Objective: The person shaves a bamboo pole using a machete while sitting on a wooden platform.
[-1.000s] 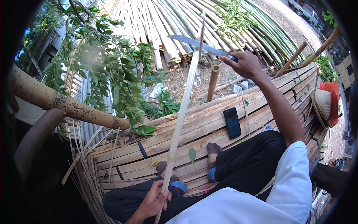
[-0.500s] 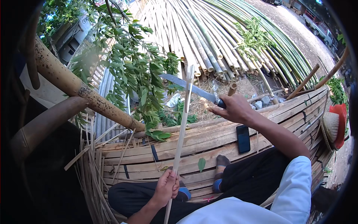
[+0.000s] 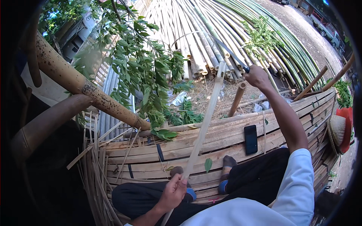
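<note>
My left hand (image 3: 174, 193) is closed around the lower part of a long pale bamboo strip (image 3: 203, 132), above my crossed legs. The strip slants up and away to the right, and its far end looks split. With my right hand (image 3: 258, 78), stretched out far ahead, I grip the dark handle of a long knife (image 3: 230, 52). Its blade points up and to the left, just beyond the strip's far end. Whether blade and strip touch, I cannot tell. Left of the blade shows a thin curved line, too faint to name.
I sit on a slatted bamboo platform (image 3: 141, 156). A black phone (image 3: 250, 139) lies there, with a woven hat (image 3: 335, 130) at the right. Thin strips (image 3: 96, 180) are heaped at left, below a thick bamboo pole (image 3: 102, 103) and leafy branches (image 3: 130, 64). Bamboo poles (image 3: 203, 41) are piled ahead.
My right hand has moved up and to the right with the knife, off the strip's middle. The strip's far end has swung right, while my left hand stays nearly in place.
</note>
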`<state>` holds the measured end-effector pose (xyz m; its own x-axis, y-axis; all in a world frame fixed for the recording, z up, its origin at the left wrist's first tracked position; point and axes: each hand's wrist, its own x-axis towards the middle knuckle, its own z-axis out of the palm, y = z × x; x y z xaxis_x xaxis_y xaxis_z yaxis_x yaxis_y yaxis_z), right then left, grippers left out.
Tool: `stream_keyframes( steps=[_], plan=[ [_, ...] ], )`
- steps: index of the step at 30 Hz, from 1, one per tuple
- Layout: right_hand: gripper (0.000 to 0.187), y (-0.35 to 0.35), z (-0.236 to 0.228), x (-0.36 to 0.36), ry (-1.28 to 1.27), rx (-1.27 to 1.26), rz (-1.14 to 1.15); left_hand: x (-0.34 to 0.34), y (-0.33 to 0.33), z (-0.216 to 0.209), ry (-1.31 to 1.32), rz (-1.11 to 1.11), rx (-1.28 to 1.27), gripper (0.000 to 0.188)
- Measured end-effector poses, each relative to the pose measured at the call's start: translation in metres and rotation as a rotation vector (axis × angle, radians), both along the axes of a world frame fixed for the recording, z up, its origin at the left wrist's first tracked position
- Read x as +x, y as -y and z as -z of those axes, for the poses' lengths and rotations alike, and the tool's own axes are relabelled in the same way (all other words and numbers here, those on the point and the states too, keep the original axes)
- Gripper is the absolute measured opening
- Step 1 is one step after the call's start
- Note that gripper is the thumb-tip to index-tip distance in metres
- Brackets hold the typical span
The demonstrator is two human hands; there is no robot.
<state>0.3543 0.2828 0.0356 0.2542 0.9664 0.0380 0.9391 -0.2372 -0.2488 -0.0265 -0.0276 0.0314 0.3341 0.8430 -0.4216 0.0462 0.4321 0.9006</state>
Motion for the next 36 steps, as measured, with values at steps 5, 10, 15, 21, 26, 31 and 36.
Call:
stream_keyframes(
  steps=[5, 10, 15, 21, 26, 31, 36],
  plan=[
    [0.024, 0.013, 0.016, -0.018, -0.038, -0.055, -0.112, -0.004, -0.016, 0.002, 0.089, -0.311, -0.284, 0.025],
    [0.020, 0.032, 0.002, -0.054, -0.191, -0.024, -0.189, -0.006, -0.011, 0.001, 0.015, -0.209, -0.176, 0.026],
    [0.010, 0.068, -0.013, -0.086, -0.143, 0.167, -0.666, -0.005, -0.009, 0.007, -0.024, -0.254, -0.208, 0.027],
    [0.010, 0.099, -0.009, -0.124, 0.047, 0.076, -0.924, -0.006, 0.003, 0.013, -0.026, -0.209, -0.092, 0.028],
    [0.006, 0.034, -0.004, -0.065, 0.151, -0.055, -0.490, -0.008, -0.001, 0.017, 0.060, -0.154, -0.119, 0.029],
    [0.012, 0.072, 0.017, -0.107, 0.051, 0.128, -0.759, -0.009, 0.006, 0.023, -0.039, -0.173, -0.028, 0.029],
    [0.019, 0.008, 0.002, -0.018, -0.003, -0.069, -0.177, -0.006, 0.013, 0.012, -0.066, -0.068, -0.019, 0.027]
  ],
)
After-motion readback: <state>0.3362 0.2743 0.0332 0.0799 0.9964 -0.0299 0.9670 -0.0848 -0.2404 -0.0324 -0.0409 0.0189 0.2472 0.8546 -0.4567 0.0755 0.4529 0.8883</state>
